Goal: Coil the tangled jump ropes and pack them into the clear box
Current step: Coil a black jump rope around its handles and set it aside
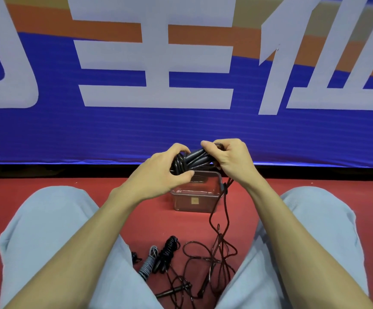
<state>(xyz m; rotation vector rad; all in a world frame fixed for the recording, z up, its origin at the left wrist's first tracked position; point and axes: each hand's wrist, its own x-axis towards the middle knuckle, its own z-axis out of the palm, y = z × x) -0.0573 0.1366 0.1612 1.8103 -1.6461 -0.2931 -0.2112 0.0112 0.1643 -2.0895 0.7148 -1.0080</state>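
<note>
We hold the coil (pixel 190 160) just above the box (pixel 194 202), left grip (pixel 165 172) curled round its loops, right grip (pixel 228 158) pinching the handle end. A loose strand (pixel 214 211) trails past the box's right wall into the tangle (pixel 212 259) on the floor (pixel 145 219) between our knees. We judge it could snag there and pull the loops open or tip the box. A grey rope (pixel 148 262) lies left of the tangle. A banner (pixel 114 134) closes the floor's far edge.
</note>
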